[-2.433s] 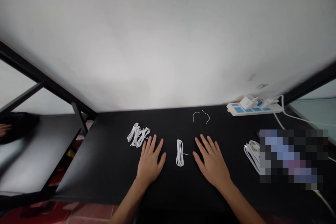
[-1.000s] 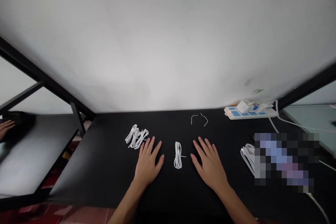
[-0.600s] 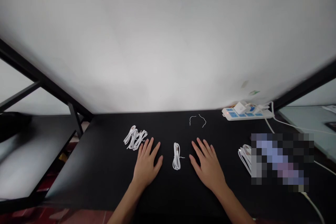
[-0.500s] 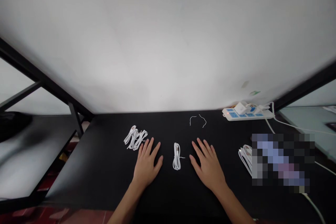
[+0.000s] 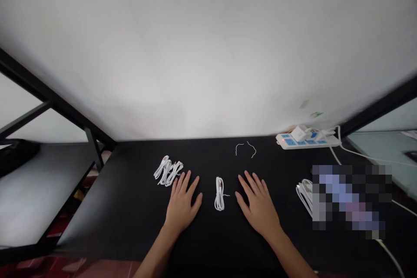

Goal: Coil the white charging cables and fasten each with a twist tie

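Note:
My left hand (image 5: 183,203) lies flat on the black tabletop (image 5: 130,213), fingers spread and holding nothing. Just beyond its fingertips rests a group of coiled white cables (image 5: 167,171), side by side. Between my two hands is a single coiled white cable (image 5: 220,194), bound with a thin tie whose end sticks out to the right. My right hand (image 5: 259,204) is also flat on the table, fingers apart, with nothing in it. It touches neither cable. Two loose thin white ties (image 5: 251,150) lie farther back, beyond the right hand.
A white power strip (image 5: 306,141) with blue sockets and plugged-in chargers stands at the back right against the wall (image 5: 202,74). More white cable (image 5: 304,195) lies right, partly hidden by a blurred patch. Black metal frame bars (image 5: 93,145) edge the left side.

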Demonstrator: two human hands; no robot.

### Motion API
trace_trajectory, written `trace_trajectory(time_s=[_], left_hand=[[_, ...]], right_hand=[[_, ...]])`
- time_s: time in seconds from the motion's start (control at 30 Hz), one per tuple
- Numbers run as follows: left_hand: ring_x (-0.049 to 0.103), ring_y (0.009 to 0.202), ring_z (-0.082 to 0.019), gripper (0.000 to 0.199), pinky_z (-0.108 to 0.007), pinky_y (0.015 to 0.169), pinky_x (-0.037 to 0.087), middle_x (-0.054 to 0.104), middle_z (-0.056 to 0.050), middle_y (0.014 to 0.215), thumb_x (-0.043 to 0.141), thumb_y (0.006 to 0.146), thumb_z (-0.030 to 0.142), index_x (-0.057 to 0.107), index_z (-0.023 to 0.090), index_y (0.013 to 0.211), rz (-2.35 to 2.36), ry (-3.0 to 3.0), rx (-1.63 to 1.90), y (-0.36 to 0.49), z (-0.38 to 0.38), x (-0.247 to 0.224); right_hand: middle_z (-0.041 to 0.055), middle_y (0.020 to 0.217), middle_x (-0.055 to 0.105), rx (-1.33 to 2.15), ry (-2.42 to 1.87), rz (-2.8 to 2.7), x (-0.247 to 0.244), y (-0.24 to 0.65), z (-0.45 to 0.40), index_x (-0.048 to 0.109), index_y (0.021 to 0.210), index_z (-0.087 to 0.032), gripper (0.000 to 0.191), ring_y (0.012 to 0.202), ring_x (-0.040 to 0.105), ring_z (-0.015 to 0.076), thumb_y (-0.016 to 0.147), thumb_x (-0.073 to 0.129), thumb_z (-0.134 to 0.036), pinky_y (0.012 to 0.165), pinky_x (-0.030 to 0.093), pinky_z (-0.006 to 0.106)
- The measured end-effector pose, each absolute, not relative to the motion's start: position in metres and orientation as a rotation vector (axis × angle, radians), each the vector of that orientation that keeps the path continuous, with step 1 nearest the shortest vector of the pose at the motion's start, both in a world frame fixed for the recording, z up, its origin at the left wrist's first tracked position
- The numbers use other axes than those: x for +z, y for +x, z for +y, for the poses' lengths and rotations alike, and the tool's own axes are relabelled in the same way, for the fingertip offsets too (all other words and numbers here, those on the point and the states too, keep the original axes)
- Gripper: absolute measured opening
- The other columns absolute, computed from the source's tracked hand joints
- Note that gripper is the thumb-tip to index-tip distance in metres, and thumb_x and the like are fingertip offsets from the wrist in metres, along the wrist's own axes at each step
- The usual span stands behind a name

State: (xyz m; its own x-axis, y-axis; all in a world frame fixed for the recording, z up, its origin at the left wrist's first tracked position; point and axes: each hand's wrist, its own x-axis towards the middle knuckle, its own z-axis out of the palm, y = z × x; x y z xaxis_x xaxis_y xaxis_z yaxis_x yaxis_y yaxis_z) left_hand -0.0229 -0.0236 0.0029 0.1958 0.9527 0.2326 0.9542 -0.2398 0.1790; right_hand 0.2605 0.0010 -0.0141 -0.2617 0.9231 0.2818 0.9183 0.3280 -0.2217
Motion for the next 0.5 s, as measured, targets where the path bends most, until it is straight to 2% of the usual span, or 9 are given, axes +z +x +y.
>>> trace_trajectory(time_s=[0.5], left_hand=[[0.033,0.149,-0.033,0.053,-0.057,0.118,0.035,0.037,-0.009,0.162,0.051,0.099,0.035,0.045,0.028,0.151,-1.925,-2.427,-0.479,-0.0237,-0.0226,0.0013]], right_hand=[[0.0105,0.157,0.043,0.008,-1.635,-2.244,-0.0147,0.2604,0.0014,0.049,0.148,-0.020,0.054,0.147,0.035,0.0350,0.101,0.043,-0.046,0.118,0.032,0.059]])
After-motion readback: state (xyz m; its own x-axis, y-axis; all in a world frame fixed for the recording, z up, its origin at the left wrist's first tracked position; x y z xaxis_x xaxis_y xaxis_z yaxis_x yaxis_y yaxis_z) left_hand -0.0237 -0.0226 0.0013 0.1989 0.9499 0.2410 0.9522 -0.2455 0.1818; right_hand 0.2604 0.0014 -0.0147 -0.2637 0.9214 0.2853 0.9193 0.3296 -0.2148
